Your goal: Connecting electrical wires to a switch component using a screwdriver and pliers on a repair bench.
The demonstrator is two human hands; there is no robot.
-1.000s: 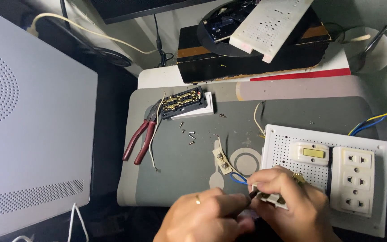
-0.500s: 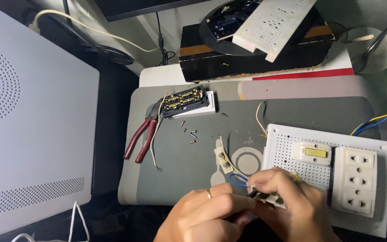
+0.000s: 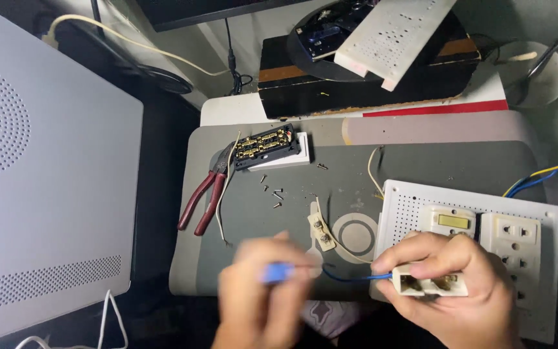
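Head view: right hand [image 3: 450,291] fingers clamp a small cream socket module [image 3: 429,284]; blurred left hand [image 3: 263,291] pinches its blue wire [image 3: 350,278], mid-wiring; seating calls for steadiness.

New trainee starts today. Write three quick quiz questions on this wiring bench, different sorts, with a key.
1. True or false: the right hand holds a small cream socket block.
2. What colour is the wire running between the hands?
3. The red-handled pliers lie: A) left of the loose screws, B) on the white perforated board, C) in the left hand.

Key: 1 true; 2 blue; 3 A.
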